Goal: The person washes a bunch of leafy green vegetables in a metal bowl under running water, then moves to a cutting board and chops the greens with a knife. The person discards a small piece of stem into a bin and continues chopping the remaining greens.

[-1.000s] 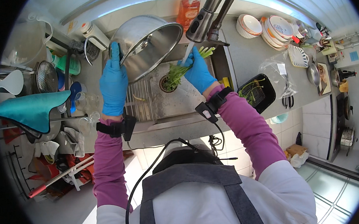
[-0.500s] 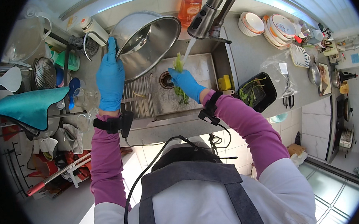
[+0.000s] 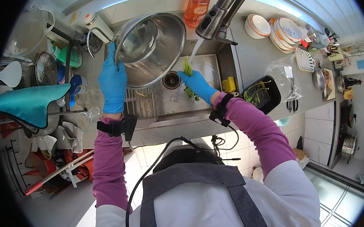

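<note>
My left hand point(image 3: 113, 82), in a blue glove, grips the near-left rim of a large stainless steel bowl point(image 3: 166, 43). Tilted on its side, the bowl is held over the left part of the metal sink point(image 3: 208, 101) and shows its shiny inside. My right hand point(image 3: 199, 86), also gloved in blue, is closed around a bunch of leafy greens point(image 3: 187, 66) over the sink; pale stems stick out above the fingers and leaves hang below. Water runs from the grey faucet point(image 3: 213, 23) in a stream point(image 3: 195, 48) close to the stems. The drain point(image 3: 171, 80) lies left of my right hand.
A black tray point(image 3: 269, 94) with green stems stands right of the sink, beside a yellow sponge holder point(image 3: 229, 84). Stacked bowls point(image 3: 288, 31) and a clear plastic bag point(image 3: 278, 75) are farther right. Orange soap point(image 3: 197, 7) stands behind; a crowded rack is at left.
The bowl has turned so more of its inside faces me. My right hand with the greens has shifted slightly to the right, and my left hand keeps its hold on the rim.
</note>
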{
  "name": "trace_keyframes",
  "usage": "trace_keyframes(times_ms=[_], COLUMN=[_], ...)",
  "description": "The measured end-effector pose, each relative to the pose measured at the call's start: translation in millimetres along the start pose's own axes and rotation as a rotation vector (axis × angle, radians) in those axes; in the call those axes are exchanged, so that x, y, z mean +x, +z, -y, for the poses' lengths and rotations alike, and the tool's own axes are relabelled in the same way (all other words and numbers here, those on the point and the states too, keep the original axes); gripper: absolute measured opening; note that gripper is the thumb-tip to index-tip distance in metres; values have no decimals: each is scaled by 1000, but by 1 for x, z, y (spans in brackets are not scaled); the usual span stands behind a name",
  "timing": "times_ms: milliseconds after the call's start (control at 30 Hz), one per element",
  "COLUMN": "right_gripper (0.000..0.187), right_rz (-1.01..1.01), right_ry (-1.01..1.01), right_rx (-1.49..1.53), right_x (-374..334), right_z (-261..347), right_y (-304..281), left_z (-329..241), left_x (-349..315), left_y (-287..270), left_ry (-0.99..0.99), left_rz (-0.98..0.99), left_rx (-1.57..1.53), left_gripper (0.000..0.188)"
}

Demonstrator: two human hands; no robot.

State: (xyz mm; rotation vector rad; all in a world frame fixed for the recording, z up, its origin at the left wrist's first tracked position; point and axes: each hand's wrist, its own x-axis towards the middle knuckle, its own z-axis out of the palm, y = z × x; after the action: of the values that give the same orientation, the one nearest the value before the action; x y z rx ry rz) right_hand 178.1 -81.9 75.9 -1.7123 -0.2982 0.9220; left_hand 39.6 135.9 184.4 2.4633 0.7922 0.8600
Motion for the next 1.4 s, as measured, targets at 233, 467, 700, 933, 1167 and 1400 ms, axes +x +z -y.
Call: trace_keyframes(times_ms=[233,467,700,933,1167,1400], right_gripper=[32,26,34,27,34,28], right_rz=[-24,-189,-82,-20,56,272], right_ry=[17,75,18,7,-19,-515], right_rx=[212,776,1005,723,111,-595], right_x=[19,23,27,14,-2,-5], right_z=[12,20,38,47,18,41], right_y=[0,-23,-40,-27,-4,13], left_z=[3,14,11,-5,6,15], left_x=[-2,-1,-1,-3,5,4], left_y=[4,4,9,23,23,16], left_ry=[-49,-45,-78,-25,-63,-57], left_rz=[18,1,12,40,55,22], left_rx=[-45,2,-5,-2,-17,1], left_gripper=[59,58,57,59,58,55])
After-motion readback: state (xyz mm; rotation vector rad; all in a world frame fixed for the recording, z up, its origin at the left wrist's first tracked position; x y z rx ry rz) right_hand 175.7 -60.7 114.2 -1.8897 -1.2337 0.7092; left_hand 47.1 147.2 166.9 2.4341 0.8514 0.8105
